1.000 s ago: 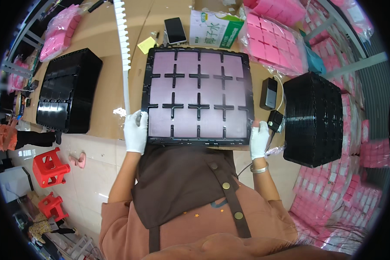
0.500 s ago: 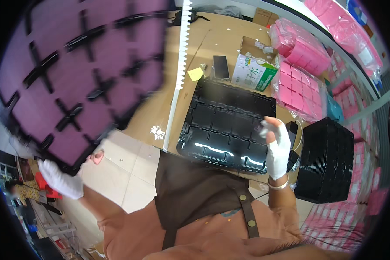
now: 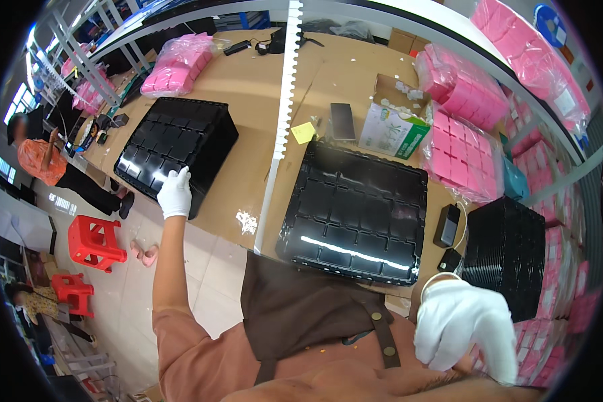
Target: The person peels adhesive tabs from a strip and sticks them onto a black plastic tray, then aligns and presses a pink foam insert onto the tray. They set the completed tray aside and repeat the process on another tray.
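My left hand, in a white glove, is at the near edge of a deep black tray stack on the left part of the table. Its bent fingers close over the top tray's edge; the fingertips are partly hidden. Before me on the right part lies a black moulded tray with a grid of compartments and a shiny near side. My right hand, also gloved in white, hangs close at the lower right, apart from the tray. Its fingers are loosely bent and spread, and no object shows in them.
A white notched post divides the table. Behind the tray are a phone, a yellow note, an opened carton and bagged pink foam. More black trays stand stacked right. Red stools and a person are left.
The raised black-and-purple panel in my left hand has gone from that place; that hand is now at the left tray stack. My right hand has moved from the tray toward me, lower right.
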Available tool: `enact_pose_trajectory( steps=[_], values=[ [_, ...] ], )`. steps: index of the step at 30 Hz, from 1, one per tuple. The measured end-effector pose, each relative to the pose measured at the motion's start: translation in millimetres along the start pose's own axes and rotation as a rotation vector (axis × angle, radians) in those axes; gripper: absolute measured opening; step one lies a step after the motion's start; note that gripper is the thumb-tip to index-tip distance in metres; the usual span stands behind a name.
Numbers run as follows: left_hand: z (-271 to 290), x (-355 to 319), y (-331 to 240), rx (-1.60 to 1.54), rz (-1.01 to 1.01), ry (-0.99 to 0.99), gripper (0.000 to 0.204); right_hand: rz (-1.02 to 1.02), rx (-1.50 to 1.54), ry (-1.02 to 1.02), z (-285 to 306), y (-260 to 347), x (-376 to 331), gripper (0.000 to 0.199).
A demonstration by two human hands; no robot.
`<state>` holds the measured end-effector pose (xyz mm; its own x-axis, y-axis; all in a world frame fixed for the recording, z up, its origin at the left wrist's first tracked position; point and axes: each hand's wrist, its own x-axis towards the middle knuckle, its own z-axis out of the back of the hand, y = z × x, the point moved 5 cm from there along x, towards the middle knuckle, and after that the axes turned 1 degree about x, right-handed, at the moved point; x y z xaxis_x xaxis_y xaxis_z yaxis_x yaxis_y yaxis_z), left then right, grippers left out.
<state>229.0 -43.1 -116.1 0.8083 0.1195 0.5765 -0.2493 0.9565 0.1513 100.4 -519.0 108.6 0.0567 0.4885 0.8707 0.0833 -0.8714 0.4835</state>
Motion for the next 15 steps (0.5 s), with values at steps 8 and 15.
enact_pose_trajectory(
  steps=[8, 15],
  values=[
    [-1.2, -10.3, 17.7, -0.112, 0.176, 0.091, 0.017, -0.767, -0.280, -0.500, 113.9, -82.9, -62.1, 0.035],
    [-0.7, -9.0, 9.9, -0.024, 0.195, 0.045, 0.019, -0.953, -0.503, -1.354, 261.6, -252.9, -159.3, 0.024]
  ],
)
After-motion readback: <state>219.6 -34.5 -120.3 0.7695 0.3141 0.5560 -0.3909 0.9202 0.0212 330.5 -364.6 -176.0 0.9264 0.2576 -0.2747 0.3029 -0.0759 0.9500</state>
